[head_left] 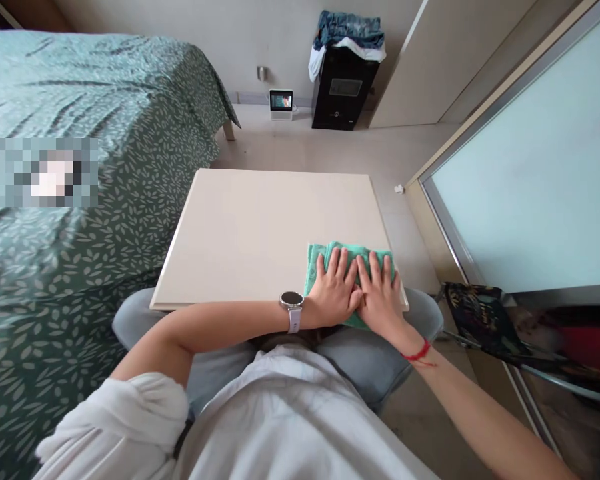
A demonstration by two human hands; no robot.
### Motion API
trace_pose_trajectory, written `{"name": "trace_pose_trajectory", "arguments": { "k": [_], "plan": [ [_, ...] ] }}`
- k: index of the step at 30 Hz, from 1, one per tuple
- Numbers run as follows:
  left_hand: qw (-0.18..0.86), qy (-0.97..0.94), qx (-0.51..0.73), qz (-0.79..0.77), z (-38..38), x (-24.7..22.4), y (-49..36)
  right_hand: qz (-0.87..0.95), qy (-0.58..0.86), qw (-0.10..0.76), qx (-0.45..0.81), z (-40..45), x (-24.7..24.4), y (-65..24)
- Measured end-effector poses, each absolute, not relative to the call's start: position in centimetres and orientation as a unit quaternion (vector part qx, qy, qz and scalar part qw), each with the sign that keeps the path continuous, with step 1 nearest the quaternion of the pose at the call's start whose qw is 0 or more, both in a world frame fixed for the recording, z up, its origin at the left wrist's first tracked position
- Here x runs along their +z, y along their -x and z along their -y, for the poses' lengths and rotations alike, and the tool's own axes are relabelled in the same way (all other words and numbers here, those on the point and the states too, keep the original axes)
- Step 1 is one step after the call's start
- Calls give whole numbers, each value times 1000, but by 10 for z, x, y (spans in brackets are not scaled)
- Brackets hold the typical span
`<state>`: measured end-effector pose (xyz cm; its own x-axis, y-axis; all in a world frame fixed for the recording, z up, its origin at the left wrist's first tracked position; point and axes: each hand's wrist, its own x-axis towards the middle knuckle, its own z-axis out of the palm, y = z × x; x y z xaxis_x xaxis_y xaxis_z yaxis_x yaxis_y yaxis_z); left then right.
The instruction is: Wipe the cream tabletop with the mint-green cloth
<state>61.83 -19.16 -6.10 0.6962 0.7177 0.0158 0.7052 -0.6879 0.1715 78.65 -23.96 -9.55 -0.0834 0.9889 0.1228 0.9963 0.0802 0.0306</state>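
A green cloth [314,264], folded in layers, lies at the near right corner of a small cream-coloured table [260,227]. My left hand [334,288] rests flat on it with the fingers stretched forward, and a watch sits on that wrist. Beside it my right hand [381,293] also presses flat on the cloth, fingers spread, a red string around the wrist. The two hands touch at the thumbs. Part of the cloth is hidden beneath them and shows again near the table's front edge.
To the left stands a bed [145,113] with a green leaf-patterned cover. By the far wall are a small screen device [281,105] and a black cabinet [341,90] with folded jeans [350,28] on top. A framed glass panel [530,173] is at the right.
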Motion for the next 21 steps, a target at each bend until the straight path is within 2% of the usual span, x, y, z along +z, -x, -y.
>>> {"name": "trace_pose_trajectory", "arguments": {
  "k": [7,13,21],
  "plan": [
    [99,-890,6,-445,93,-47,-618,748,661,41,36,110,-87,-787],
    [112,-866,18,-487,-10,-37,-627,746,655,96,76,-9,-78,-789],
    [129,-843,22,-522,-73,-29,-637,719,688,52,88,-78,-61,-784]
  ]
}}
